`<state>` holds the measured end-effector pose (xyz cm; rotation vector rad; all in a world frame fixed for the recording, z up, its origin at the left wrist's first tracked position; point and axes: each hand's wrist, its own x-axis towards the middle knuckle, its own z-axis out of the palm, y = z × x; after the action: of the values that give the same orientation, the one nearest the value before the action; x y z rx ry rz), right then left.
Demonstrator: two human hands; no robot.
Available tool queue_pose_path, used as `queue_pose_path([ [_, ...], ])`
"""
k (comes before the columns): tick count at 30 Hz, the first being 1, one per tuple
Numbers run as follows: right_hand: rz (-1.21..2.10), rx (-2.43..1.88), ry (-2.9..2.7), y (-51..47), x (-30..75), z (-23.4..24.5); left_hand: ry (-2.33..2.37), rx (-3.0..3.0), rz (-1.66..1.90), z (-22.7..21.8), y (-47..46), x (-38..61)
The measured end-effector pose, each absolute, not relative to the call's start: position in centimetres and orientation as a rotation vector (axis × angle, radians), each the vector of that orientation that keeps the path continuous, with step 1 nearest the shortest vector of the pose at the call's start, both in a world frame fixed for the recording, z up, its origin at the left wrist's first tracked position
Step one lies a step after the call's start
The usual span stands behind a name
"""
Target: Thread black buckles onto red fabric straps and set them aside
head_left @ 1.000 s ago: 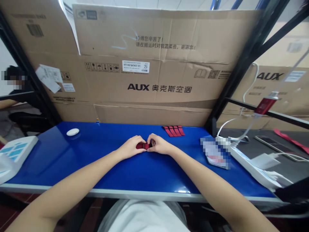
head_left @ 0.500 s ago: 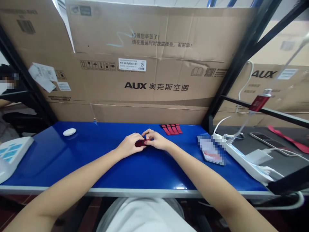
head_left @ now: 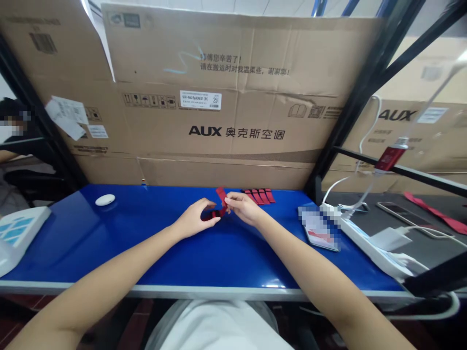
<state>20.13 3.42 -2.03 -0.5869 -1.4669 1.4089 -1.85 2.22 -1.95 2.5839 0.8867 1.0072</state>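
Both my hands meet over the middle of the blue table [head_left: 109,243]. My left hand [head_left: 195,221] pinches the lower end of a small red strap [head_left: 219,204]. My right hand [head_left: 242,206] pinches the same strap higher up, and its free end sticks up between the hands. A row of several folded red straps [head_left: 260,195] lies just behind my right hand, close to the cardboard.
Large cardboard boxes [head_left: 233,97] wall off the table's back. A white oval object [head_left: 105,200] lies at the back left, a white and blue box [head_left: 18,233] at the left edge. Right: a phone [head_left: 319,227], a power strip [head_left: 372,243] with cables. A person sits far left.
The strap was bunched small between my fingertips; now it is partly unrolled, with one end lifted upward. My right hand has moved slightly back and up.
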Motion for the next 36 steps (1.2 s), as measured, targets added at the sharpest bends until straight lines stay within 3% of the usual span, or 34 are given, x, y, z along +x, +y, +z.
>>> queue_pose_path([
  [12,1.417,-0.433,-1.011,2.5,22.5,1.9,0.813,1.937,0.353,-0.7,1.4,-3.1],
  [18,1.56,-0.691,-1.12,2.7,20.8,0.0,1.035,1.811,0.6,-1.6,2.9,-2.8],
  [25,1.585,-0.787,-1.338,3.0,17.5,-2.6,0.939,2.035,0.576,-1.6,1.6,-1.3],
  [28,1.265,-1.04,-1.522,3.8,19.0,-2.7,1.134,2.168,0.581,-1.3,2.6,-2.2],
  [32,0.373,-1.67,-1.872,4.9,22.3,-2.6,1.59,2.393,0.398,-1.2,4.8,-4.5],
  [36,0.156,-2.041,-2.022,5.2,23.8,-2.7,2.031,2.418,0.119,-0.9,6.1,-6.4],
])
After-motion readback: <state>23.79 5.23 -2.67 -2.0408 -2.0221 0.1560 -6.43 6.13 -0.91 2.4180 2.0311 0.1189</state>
